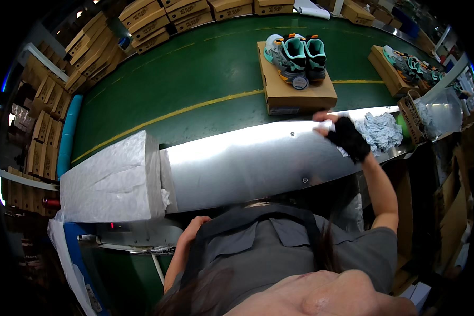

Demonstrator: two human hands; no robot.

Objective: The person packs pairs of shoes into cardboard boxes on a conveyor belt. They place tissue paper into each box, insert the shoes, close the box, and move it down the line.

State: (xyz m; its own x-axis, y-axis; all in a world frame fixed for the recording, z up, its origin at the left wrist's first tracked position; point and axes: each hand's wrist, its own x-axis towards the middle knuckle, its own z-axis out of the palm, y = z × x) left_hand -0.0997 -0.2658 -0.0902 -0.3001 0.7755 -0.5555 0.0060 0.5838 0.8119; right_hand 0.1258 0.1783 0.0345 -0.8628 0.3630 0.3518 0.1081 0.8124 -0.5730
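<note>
My right hand [347, 139], in a black fingerless glove, reaches over the metal bench top [237, 158]. Its bare fingers are bent toward each other, slightly blurred, with a small white bit [327, 125] showing at them; what it is I cannot make out. Just beyond stands a brown shoebox [300, 100] with a pair of grey, mint and orange sneakers [295, 58] on its lid. A round tag [300, 82] hangs at their front. My left hand [196, 225] is low beside my body near the bench's front edge, its fingers mostly hidden.
Crumpled pale paper [379, 131] lies right of my glove, beside a cardboard holder [413, 118] and a clear bag [442, 113]. A plastic-wrapped block [110, 179] covers the bench's left end. Across the green conveyor belt [195, 79] are stacked shoeboxes [147, 23]; more sneakers [405, 63] sit right.
</note>
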